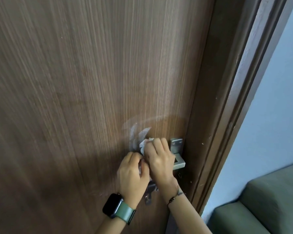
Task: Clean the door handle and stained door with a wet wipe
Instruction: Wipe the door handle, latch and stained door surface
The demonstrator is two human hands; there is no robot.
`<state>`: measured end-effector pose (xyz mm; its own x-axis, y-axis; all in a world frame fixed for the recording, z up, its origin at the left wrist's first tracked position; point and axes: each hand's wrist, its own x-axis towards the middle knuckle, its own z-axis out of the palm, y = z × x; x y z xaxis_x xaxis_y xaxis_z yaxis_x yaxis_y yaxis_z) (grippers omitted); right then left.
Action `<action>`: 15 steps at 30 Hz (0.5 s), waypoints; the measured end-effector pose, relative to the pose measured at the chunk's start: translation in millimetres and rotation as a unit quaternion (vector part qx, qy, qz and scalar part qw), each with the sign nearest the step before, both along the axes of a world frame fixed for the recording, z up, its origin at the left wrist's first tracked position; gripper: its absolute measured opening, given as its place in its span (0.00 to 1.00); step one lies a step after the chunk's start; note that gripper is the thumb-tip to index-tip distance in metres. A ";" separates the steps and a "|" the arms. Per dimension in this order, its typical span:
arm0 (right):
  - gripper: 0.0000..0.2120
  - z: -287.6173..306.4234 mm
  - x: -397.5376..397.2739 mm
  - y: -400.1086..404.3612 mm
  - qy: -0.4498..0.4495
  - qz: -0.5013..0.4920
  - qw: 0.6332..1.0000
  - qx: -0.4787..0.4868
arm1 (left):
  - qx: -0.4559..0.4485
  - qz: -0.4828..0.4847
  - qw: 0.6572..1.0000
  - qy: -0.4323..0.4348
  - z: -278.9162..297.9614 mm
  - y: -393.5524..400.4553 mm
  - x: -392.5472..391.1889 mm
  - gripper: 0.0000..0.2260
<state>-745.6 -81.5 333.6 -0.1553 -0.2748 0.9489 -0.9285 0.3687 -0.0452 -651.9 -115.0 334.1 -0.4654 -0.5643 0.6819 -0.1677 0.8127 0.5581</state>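
A brown wood-grain door fills the view. Whitish smeared stains mark it just left of the metal handle plate. The square metal lever handle sticks out to the right of my hands. My right hand is closed on a crumpled white wet wipe, pressed against the door beside the handle. My left hand is closed just below and left of it, touching the right hand; a bit of white shows between its fingers. A key hangs in the lock under my wrists.
The dark brown door frame runs down the right side. Beyond it is a pale blue wall and a grey-green sofa at the lower right. A black watch on a green strap sits on my left wrist.
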 end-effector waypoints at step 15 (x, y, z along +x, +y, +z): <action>0.06 0.5 -2.9 2.1 0.065 0.005 0.998 0.015 | -0.028 0.025 0.999 0.021 12.2 -18.0 9.4 0.10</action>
<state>-748.5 -79.4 334.0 -0.0284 -0.3048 0.9520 -0.9292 0.3592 0.0872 -642.5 -133.0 346.4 -0.4087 -0.5458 0.7315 -0.1858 0.8345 0.5188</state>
